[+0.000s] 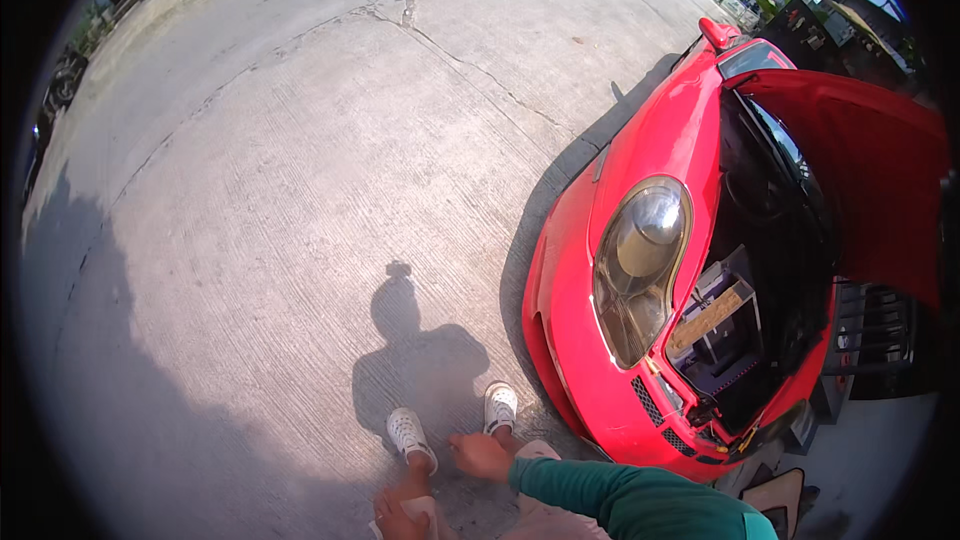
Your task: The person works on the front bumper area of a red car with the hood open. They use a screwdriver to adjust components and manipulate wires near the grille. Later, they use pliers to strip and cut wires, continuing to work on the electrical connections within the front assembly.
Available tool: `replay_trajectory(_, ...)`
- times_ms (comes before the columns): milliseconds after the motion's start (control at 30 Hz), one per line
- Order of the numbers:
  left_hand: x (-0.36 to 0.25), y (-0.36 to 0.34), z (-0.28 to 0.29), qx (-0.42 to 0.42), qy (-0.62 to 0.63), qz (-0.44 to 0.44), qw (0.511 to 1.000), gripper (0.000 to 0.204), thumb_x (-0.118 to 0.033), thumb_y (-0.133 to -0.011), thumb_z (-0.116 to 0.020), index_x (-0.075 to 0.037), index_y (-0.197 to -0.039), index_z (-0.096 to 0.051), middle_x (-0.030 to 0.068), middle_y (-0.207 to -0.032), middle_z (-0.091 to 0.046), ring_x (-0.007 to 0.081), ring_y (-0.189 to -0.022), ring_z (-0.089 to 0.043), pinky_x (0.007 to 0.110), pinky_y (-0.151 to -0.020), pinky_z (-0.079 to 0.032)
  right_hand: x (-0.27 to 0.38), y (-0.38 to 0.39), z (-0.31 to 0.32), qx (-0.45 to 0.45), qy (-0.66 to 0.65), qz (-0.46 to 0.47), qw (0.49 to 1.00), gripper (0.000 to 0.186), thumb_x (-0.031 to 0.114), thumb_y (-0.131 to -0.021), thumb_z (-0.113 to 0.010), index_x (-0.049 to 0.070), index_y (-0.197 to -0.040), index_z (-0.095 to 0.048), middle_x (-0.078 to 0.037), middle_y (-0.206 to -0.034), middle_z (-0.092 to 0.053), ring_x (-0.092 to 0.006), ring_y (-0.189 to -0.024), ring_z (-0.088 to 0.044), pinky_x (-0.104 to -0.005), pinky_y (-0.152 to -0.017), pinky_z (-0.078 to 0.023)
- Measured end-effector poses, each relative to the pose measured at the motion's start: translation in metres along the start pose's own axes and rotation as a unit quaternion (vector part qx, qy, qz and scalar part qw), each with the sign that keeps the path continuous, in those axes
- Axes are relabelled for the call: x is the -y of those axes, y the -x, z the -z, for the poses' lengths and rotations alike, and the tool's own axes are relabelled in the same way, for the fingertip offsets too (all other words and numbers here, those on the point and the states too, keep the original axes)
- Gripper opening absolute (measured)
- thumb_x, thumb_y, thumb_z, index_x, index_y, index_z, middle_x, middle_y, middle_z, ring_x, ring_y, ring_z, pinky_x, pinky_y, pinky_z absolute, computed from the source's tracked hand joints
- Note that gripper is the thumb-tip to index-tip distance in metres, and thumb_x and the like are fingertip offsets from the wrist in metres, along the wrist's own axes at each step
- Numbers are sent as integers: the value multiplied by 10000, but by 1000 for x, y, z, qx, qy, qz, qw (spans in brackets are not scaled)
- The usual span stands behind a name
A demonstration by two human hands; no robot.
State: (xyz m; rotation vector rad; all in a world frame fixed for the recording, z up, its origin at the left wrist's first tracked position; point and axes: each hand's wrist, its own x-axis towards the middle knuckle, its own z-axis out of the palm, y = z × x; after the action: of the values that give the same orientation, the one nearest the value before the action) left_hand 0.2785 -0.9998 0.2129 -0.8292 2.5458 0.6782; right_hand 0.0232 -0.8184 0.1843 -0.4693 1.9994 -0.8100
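Note:
My left hand (400, 517) is low in the picture, its fingers spread over the light-coloured cloth of my shorts at the leg. My right hand (482, 457) reaches in from the lower right in a teal-green sleeve (610, 490). Its fingers are curled in front of my right leg, and what they hold, if anything, is hidden. Just beyond the hands are my white shoes, the left shoe (410, 435) and the right shoe (500, 406), flat on the concrete. To the right of my right arm stands a red car (570, 340) with its front end toward me.
The car's red hood (860, 160) is raised over an open bay, where a wooden strip (712, 318) lies. A large clouded headlight (645, 265) faces me. Cracked concrete (260, 240) stretches left and ahead, with my shadow (420, 355) on it. Dark vehicles show at the far edges.

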Motion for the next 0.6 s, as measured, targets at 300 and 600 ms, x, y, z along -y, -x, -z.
replay_trajectory(300, -46, 7, 89, -47, 8, -208, 977, 351, -371, -1041, -614, -86, -1184, -759, 202, -1113, -768, 429, -1036, -707, 542, -942, -548, 53, 211, 156, 195, -351, 75, 913, 293, 83, -1063, -507, 18, -1309, -652, -94, -1038, -783, -208, -1031, -737, -336, -991, -548)
replay_trajectory(600, 27, 145, 216, 270, 36, -227, 935, 652, -686, -990, -596, -140, -1315, -741, 141, -1151, -757, 353, -1157, -692, 459, -1015, -517, 17, 530, 124, -205, -539, 42, 816, 177, 115, -972, -681, 4, -1103, -725, -45, -874, -726, -158, -768, -697, -270, -707, -557)
